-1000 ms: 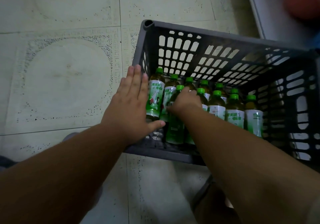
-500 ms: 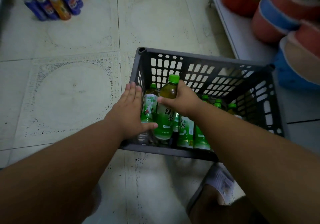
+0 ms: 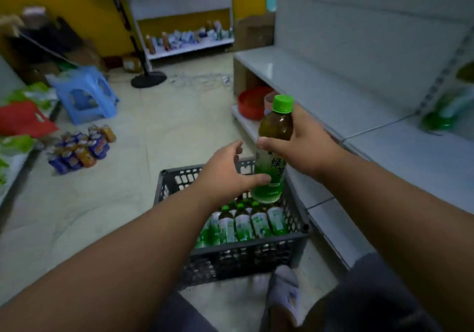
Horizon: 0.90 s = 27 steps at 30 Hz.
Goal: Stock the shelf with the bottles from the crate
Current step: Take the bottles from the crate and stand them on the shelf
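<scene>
My right hand (image 3: 305,142) grips the bottle (image 3: 272,152) high; my left hand (image 3: 225,175) hovers open, thumb touching it (label slick). Risk: it slips back into the crate (image 3: 241,254).

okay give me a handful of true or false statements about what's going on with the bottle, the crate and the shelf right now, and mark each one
1. The right hand grips a green-capped bottle above the crate. True.
2. The crate is out of bottles. False: a row of green-capped bottles stands in it.
3. The left hand has its fingers wrapped round the bottle's cap. False: its fingers are spread, and its thumb lies near the bottle's lower label.
4. The white shelf stands to the right of the crate. True.
5. The blue stool sits inside the crate. False: it stands on the floor, far left.
</scene>
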Motion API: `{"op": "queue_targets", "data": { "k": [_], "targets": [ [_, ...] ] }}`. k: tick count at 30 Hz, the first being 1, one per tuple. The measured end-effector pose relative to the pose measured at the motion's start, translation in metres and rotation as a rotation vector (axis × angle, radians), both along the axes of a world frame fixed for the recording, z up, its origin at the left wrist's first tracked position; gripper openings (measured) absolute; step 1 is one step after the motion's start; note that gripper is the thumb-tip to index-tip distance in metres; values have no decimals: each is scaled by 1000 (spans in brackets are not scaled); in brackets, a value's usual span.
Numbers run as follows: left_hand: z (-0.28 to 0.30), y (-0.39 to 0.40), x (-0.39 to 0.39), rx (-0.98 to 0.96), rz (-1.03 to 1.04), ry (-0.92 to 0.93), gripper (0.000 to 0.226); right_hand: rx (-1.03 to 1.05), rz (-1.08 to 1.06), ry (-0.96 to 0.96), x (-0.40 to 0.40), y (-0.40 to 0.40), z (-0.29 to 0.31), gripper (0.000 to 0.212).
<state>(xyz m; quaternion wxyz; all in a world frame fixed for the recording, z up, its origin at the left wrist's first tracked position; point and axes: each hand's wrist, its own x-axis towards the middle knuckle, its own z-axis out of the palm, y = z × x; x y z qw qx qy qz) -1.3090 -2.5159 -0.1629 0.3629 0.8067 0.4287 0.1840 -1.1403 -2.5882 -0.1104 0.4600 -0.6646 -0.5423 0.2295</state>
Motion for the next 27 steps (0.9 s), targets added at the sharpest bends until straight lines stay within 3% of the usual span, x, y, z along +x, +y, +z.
{"op": "queue_targets", "data": {
  "k": [4,13,20,27],
  "targets": [
    [31,-38,64,0,-171,-71,150,73,-215,-47,49,-67,44,54],
    [15,-69,218,-54,-533,-124,119,86,-543,-62,142,-141,51,53],
    [-21,-60,328,69,-724,-68,91,42,-765,-115,224,-133,17,54],
    [-76,-37,407,386,-767,151,126,-41,-924,-158,292,-113,-22,59]
  ]
}}
